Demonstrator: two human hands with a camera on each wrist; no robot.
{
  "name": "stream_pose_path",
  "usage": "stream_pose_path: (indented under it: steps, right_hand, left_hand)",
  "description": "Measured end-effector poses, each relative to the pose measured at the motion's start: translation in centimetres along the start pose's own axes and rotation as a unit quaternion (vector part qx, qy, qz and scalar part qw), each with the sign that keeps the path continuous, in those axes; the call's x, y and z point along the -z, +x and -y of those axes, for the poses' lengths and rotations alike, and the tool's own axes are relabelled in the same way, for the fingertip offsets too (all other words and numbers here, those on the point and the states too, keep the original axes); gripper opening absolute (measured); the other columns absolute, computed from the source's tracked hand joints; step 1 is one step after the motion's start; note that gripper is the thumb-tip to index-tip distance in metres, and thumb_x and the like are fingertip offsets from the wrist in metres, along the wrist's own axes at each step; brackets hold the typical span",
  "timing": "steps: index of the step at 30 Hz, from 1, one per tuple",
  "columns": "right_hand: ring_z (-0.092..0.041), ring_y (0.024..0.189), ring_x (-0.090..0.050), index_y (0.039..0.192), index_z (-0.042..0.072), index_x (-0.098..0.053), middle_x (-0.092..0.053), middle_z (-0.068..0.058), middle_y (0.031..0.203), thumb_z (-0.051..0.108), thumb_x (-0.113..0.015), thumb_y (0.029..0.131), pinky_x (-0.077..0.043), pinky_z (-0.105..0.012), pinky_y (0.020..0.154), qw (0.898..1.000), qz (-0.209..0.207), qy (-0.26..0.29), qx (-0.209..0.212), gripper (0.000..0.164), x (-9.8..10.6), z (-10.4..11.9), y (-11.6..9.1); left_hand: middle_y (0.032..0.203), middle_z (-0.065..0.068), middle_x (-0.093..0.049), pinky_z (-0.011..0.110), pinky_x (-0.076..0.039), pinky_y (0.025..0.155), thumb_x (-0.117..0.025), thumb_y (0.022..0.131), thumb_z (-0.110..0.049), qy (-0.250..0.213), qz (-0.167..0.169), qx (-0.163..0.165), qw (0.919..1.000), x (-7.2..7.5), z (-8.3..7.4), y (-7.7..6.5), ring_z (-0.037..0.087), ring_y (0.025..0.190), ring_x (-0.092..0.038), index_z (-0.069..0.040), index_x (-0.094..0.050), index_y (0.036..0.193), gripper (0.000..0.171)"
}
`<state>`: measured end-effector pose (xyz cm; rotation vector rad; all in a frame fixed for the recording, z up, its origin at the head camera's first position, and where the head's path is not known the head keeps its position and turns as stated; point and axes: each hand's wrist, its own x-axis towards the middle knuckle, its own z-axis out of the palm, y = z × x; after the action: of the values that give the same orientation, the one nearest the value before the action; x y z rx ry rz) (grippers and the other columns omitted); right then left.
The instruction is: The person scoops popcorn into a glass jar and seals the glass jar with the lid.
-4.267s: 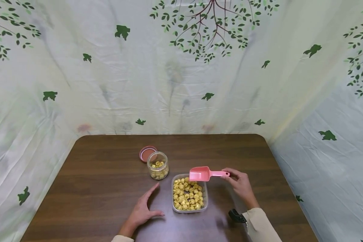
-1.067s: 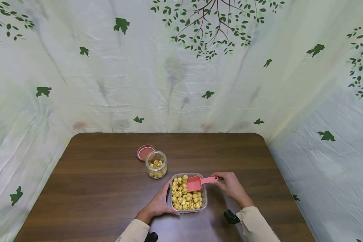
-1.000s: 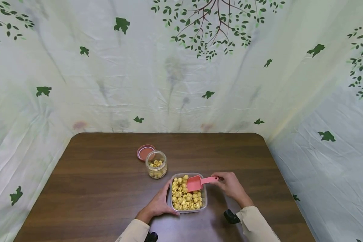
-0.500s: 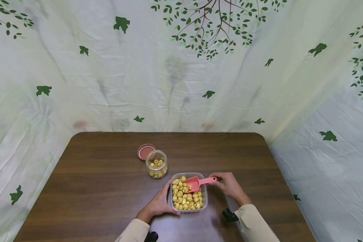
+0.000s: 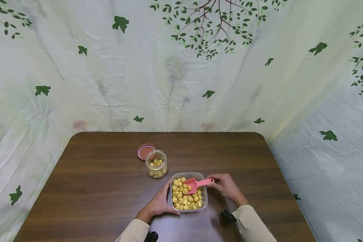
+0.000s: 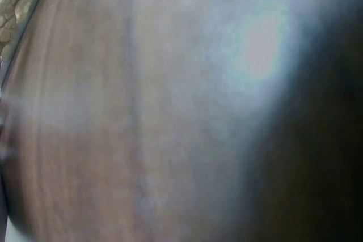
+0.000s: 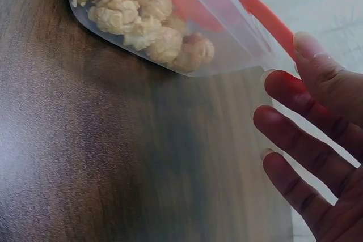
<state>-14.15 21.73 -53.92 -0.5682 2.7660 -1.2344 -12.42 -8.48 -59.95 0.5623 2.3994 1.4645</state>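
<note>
A clear plastic food container full of caramel popcorn stands on the table in the head view. My left hand holds it from the left, thumb at the near corner and fingers along the side. With thumb and fingertips, my right hand pinches the handle of a pink scoop. The scoop's bowl sits in the popcorn, with some pieces in it. In the right wrist view the scoop handle runs over the container wall, and the other fingers hang below. The left wrist view is mostly blurred table.
Behind the container, a glass jar partly filled with popcorn stands without its cover. A red-rimmed lid lies beside it on the brown wooden table. A leaf-printed cloth hangs behind the table and at the sides.
My left hand has come to the container and taken hold of it. My right hand has lowered the scoop into the popcorn and pushed it leftward and nearer; popcorn now lies in its bowl.
</note>
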Motion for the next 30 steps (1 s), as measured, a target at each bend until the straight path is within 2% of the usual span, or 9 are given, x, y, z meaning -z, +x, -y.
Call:
stream_pose_path:
  steps: [12, 19, 22, 26, 30]
  right_hand:
    - [-0.008, 0.077, -0.058, 0.097, 0.014, -0.073, -0.068, 0.007, 0.086, 0.021, -0.072, 0.085, -0.053, -0.026, 0.070, 1.000, -0.022, 0.005, -0.020, 0.014, -1.2, -0.2, -0.7]
    - [-0.008, 0.076, -0.057, 0.098, 0.014, -0.073, -0.068, 0.006, 0.089, 0.023, -0.072, 0.085, -0.052, -0.025, 0.069, 0.999, -0.043, 0.005, -0.030, 0.016, -1.8, 0.0, -1.0]
    - [-0.006, 0.076, -0.056, 0.098, 0.013, -0.073, -0.067, 0.007, 0.088, 0.022, -0.073, 0.084, -0.052, -0.024, 0.068, 0.998, -0.052, 0.001, -0.018, 0.016, -1.9, -0.1, -1.1]
    - [-0.005, 0.075, -0.055, 0.098, 0.010, -0.074, -0.066, 0.005, 0.087, 0.019, -0.074, 0.083, -0.052, -0.023, 0.066, 0.998, -0.062, 0.002, 0.018, 0.017, -2.1, -0.2, -1.2]
    - [-0.005, 0.074, -0.053, 0.099, 0.007, -0.074, -0.064, 0.004, 0.086, 0.019, -0.074, 0.083, -0.051, -0.023, 0.065, 0.998, -0.056, 0.007, 0.033, 0.020, -2.3, -0.2, -1.2]
  left_hand:
    - [0.148, 0.027, -0.032, 0.059, -0.027, 0.108, -0.096, 0.050, -0.034, -0.007, 0.001, 0.004, 1.0000, 0.0, -0.1, -0.1, 0.040, 0.134, -0.032, -0.002, -0.017, 0.151, 0.132]
    - [0.148, 0.025, -0.033, 0.058, -0.027, 0.108, -0.097, 0.049, -0.032, -0.003, -0.003, -0.008, 1.0000, 0.0, -0.1, 0.1, 0.037, 0.135, -0.033, -0.004, -0.018, 0.151, 0.132]
    - [0.148, 0.025, -0.033, 0.058, -0.027, 0.108, -0.097, 0.049, -0.031, -0.006, -0.003, -0.009, 0.9999, 0.0, -0.1, 0.1, 0.037, 0.134, -0.034, -0.006, -0.018, 0.152, 0.132]
    - [0.148, 0.025, -0.033, 0.058, -0.026, 0.108, -0.097, 0.049, -0.032, -0.013, -0.002, -0.005, 0.9999, -0.1, -0.2, 0.0, 0.038, 0.134, -0.033, -0.005, -0.018, 0.151, 0.132]
    - [0.147, 0.026, -0.034, 0.058, -0.027, 0.108, -0.097, 0.049, -0.032, -0.005, -0.004, -0.003, 1.0000, -0.1, -0.2, 0.0, 0.038, 0.134, -0.034, -0.002, -0.018, 0.151, 0.132]
